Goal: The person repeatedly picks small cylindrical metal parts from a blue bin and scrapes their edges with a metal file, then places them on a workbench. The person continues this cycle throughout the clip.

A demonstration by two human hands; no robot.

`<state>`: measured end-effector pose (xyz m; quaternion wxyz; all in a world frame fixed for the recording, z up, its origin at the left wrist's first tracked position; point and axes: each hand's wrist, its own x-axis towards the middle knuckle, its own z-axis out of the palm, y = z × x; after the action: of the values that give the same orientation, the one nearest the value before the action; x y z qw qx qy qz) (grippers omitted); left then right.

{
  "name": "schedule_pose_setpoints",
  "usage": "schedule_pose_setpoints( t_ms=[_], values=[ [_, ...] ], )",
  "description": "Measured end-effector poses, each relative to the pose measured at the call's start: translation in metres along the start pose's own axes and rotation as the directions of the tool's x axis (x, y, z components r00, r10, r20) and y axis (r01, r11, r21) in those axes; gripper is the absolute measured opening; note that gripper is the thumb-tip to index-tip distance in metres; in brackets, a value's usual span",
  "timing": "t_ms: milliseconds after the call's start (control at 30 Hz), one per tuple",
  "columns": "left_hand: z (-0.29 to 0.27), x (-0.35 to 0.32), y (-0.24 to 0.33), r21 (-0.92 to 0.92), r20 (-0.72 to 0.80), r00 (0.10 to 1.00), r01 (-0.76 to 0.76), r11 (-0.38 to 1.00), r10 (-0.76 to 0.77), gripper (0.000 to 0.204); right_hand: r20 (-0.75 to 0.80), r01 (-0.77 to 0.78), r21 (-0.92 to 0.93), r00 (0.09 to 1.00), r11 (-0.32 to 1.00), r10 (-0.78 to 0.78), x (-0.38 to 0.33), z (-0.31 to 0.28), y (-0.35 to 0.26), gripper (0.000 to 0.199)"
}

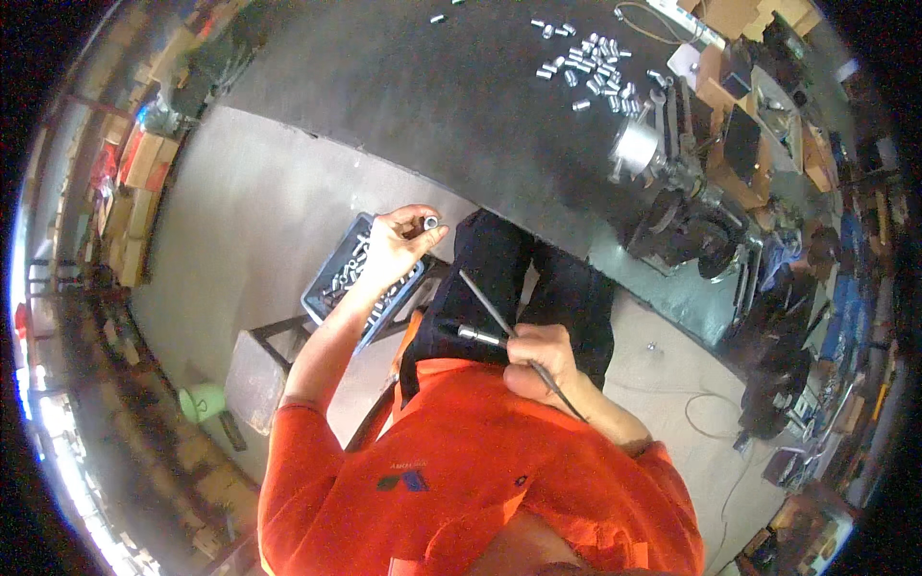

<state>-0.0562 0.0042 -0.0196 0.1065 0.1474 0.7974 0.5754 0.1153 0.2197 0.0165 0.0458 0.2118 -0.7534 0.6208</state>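
Silvery and bright, a short metal cylinder sits at the fingertips of the left hand, pinched between thumb and fingers, with a round, darker opening in the end that faces up. It is held just above the far end of a blue bin, where many loose metal pieces lie jumbled at odd angles. The right hand, in front of the orange shirt, is closed around a slender grey rod, which slants through the fist and shows at both ends, thinner at the lower one. Another shiny cylinder juts from the same fist toward the left, smooth and polished, with a band near its outer end; how the fingers grip it cannot be made out. Across the dark tabletop, well apart from both hands, lies a loose scatter of small cylinders, equally glossy, some lying singly and others in a tight cluster near a round metal fixture.
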Motion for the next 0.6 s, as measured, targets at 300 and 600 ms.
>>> schedule_pose_setpoints(
  t_ms=[300, 600],
  values=[
    [0.053, 0.127, 0.044, 0.456, 0.206, 0.913, -0.407, 0.791, 0.351, 0.026, -0.064, -0.079, -0.042, 0.995, 0.996, 0.076, -0.001, -0.006, -0.009, 0.025],
    [0.074, 0.173, 0.060, -0.005, 0.057, 0.962, -0.268, 0.963, 0.268, 0.027, -0.112, -0.113, -0.078, 0.988, 0.991, 0.104, -0.006, -0.009, -0.010, 0.021]
  ],
)
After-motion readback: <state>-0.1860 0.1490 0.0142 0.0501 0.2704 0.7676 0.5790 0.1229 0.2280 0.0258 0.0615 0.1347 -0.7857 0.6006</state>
